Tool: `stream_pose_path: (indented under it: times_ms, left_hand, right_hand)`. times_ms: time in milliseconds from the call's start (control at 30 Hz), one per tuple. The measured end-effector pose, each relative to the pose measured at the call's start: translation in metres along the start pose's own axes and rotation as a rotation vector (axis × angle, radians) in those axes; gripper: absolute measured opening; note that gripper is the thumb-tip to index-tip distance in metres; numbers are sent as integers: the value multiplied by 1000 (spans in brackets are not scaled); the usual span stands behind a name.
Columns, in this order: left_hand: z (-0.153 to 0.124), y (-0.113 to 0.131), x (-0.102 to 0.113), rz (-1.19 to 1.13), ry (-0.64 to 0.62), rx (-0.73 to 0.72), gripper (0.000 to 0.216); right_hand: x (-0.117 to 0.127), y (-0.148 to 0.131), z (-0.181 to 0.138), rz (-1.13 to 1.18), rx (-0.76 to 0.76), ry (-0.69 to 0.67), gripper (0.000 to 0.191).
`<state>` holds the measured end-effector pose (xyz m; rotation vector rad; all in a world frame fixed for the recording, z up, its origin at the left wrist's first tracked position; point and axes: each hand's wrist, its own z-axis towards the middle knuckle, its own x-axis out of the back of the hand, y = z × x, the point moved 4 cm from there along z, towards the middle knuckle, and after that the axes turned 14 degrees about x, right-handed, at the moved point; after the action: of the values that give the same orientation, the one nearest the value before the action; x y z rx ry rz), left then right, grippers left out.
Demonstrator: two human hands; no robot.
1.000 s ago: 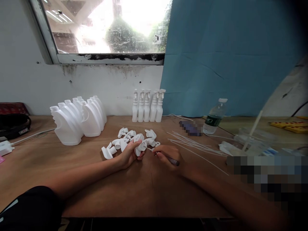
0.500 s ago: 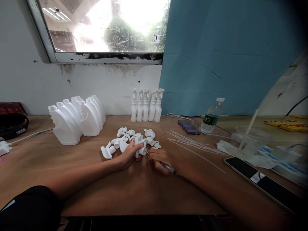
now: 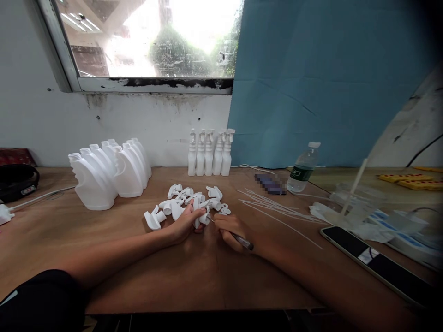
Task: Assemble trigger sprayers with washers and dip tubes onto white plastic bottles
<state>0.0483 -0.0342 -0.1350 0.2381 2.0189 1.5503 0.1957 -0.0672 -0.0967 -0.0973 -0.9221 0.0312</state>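
Observation:
My left hand (image 3: 185, 224) rests on the wooden table (image 3: 194, 276), fingers wrapped round a white spray trigger head (image 3: 202, 217). My right hand (image 3: 232, 230) sits just right of it, pinching a thin dark-handled tool (image 3: 242, 241) whose tip points at the trigger head. A pile of loose white trigger heads (image 3: 188, 199) lies just beyond both hands. Thin white dip tubes (image 3: 277, 210) are spread to the right of my right hand.
Several white jugs (image 3: 107, 173) stand at the back left, assembled spray bottles (image 3: 211, 152) by the wall, a water bottle (image 3: 302, 168) to their right. A phone (image 3: 377, 265) and plastic packaging (image 3: 363, 207) lie at the right. A black item and cable sit far left.
The hands have drawn together, the tool tip now at the trigger head. The view has shifted slightly; the phone at the right has come into view.

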Motion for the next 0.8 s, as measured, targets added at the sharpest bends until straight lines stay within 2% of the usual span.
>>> stream_pose_path:
  times_ms: [133,233,333,400,533,633,800]
  left_hand:
    - [-2,4,-2,-68,-57,6,29]
    - [-3,5,-3,-113,-71,25,27]
    - [-2,4,-1,-144,-14,40,28]
    - [-1,4,-1,-151,2,53,27]
    - [0,3,-3,-109,-49,48,19]
    - [-1,3,-3,-70,-60,33,18]
    - [0,-1,-1,-8,-40,85,27]
  right_hand:
    - [-1,1,0,-13,-34,46,20]
    - [-7,1,0,-253,55,3,17]
    - [-12,0,1,-464,110,-7,17]
    - [-14,-2,2,-536,124,-19,16]
    - [-17,-5,3,-612,184,-79,15]
    - [-13,-4,2,-487,194,-80,21]
    - [-2,1,0,48,57,15,30]
